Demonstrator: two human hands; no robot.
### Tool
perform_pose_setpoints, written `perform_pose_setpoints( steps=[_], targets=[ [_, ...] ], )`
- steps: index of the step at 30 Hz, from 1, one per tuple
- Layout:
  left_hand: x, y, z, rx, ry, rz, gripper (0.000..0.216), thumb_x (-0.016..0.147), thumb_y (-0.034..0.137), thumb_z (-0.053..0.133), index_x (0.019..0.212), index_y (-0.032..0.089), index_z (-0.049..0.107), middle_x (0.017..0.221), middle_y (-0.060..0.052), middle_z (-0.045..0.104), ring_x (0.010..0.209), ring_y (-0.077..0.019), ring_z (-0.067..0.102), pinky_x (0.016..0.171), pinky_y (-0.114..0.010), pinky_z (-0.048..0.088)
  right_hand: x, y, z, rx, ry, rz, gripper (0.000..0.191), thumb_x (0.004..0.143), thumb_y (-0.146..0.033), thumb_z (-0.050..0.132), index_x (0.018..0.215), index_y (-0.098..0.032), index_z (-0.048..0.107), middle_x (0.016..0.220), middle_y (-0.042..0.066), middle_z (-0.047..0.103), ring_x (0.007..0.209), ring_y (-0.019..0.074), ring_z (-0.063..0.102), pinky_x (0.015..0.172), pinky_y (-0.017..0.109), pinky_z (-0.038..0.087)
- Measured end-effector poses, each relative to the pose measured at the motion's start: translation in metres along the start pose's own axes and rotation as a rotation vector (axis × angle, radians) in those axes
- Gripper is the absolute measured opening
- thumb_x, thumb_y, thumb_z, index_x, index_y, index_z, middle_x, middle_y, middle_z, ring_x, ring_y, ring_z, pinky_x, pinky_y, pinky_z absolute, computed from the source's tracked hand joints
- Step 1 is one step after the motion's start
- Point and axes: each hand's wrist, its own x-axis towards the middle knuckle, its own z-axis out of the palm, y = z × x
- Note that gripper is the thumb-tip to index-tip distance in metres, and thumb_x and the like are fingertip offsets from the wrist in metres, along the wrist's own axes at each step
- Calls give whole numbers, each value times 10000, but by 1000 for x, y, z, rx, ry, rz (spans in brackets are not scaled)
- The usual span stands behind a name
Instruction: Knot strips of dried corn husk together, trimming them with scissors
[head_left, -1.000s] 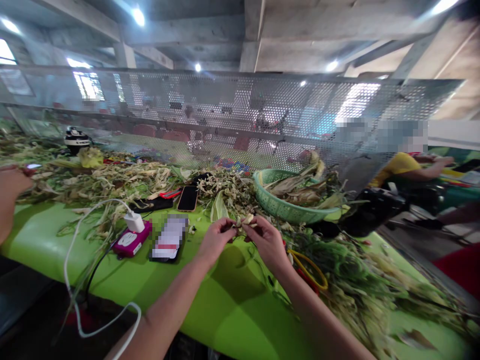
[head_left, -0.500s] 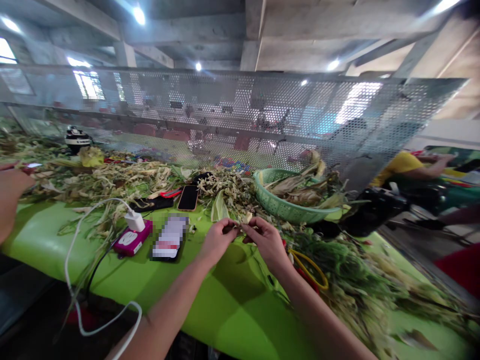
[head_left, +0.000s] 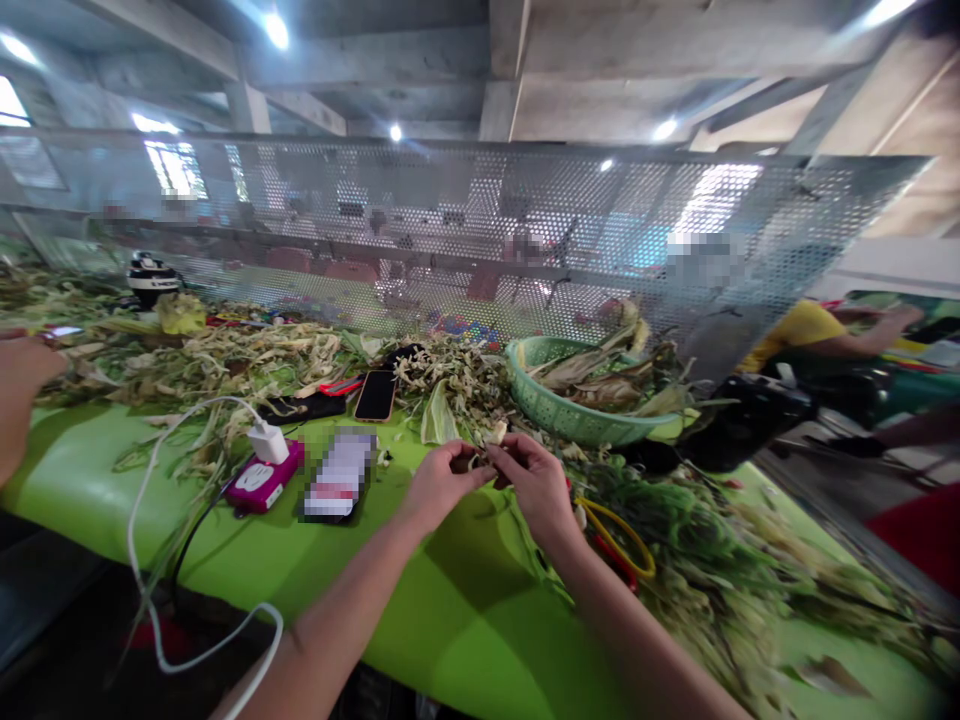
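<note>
My left hand (head_left: 439, 485) and my right hand (head_left: 534, 480) meet over the green table (head_left: 420, 600), fingertips pinched together on a small pale piece of dried plant husk (head_left: 480, 458) between them. Both hands are closed on it. Behind them lies a heap of dried husks and leaves (head_left: 450, 385). A green plastic basket (head_left: 577, 415) filled with husks stands just beyond my right hand.
Phones (head_left: 375, 395) and a pink power bank (head_left: 262, 482) with a white charger cable (head_left: 150, 560) lie left of my hands. Yellow and red rings (head_left: 622, 540) and green stalks (head_left: 712, 560) lie on the right. Another person's hand (head_left: 22, 375) is far left; a perforated metal screen (head_left: 480, 230) backs the table.
My hands have sunk slightly toward the table and drawn closer together on the husk piece. Everything else stays put.
</note>
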Motion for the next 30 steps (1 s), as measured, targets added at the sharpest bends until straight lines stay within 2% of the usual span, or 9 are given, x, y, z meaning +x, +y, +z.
perform_pose_setpoints(
  steps=[6, 11, 17, 20, 23, 26, 30],
  targets=[
    [2, 0, -1, 38, 93, 22, 231, 663, 357, 730, 772, 167, 656, 699, -22, 643, 640, -149, 540, 603, -253, 388, -2, -1, 2, -13, -42, -31, 296, 721, -467, 687, 771, -186, 611, 656, 0, 592, 558, 136, 539, 510, 250, 473],
    [5, 0, -6, -79, 223, -17, 215, 677, 351, 705, 740, 161, 629, 608, 26, 556, 565, -107, 466, 549, -225, 341, -1, 2, -1, -192, -51, -113, 246, 739, -356, 678, 902, -185, 611, 778, 52, 661, 692, 190, 612, 644, 308, 514],
    [5, -1, -6, -269, 268, -62, 259, 651, 356, 722, 753, 154, 595, 642, 27, 585, 530, -75, 434, 526, -209, 321, -9, 0, 5, -365, -159, -169, 44, 733, -215, 617, 765, -197, 592, 680, 9, 623, 612, 153, 569, 586, 257, 470],
    [5, -2, -6, -322, 252, -55, 253, 654, 340, 723, 757, 149, 592, 640, 26, 590, 512, -66, 418, 516, -210, 311, -8, -1, 6, -277, -246, -81, 57, 699, -205, 629, 748, -195, 602, 660, -8, 611, 604, 142, 564, 564, 243, 469],
    [6, -2, -7, -338, 261, -57, 246, 656, 327, 722, 762, 144, 595, 655, 19, 606, 513, -63, 419, 519, -209, 315, -5, 1, 5, -139, -268, 97, 154, 704, -316, 665, 767, -180, 630, 651, -8, 615, 549, 129, 551, 502, 237, 455],
    [6, -1, -8, -362, 262, -63, 244, 657, 322, 722, 760, 141, 592, 663, 16, 611, 527, -64, 429, 523, -204, 323, -3, 3, 4, -23, -241, 272, 259, 714, -416, 677, 762, -162, 654, 645, -3, 631, 442, 86, 479, 430, 214, 373],
    [5, 0, -7, -372, 200, -76, 248, 648, 324, 727, 741, 137, 594, 653, 16, 599, 553, -73, 468, 527, -199, 335, -3, 7, 5, 283, -144, 449, 291, 664, -413, 736, 797, -161, 679, 676, 11, 656, 428, 61, 434, 414, 197, 300]
  ],
)
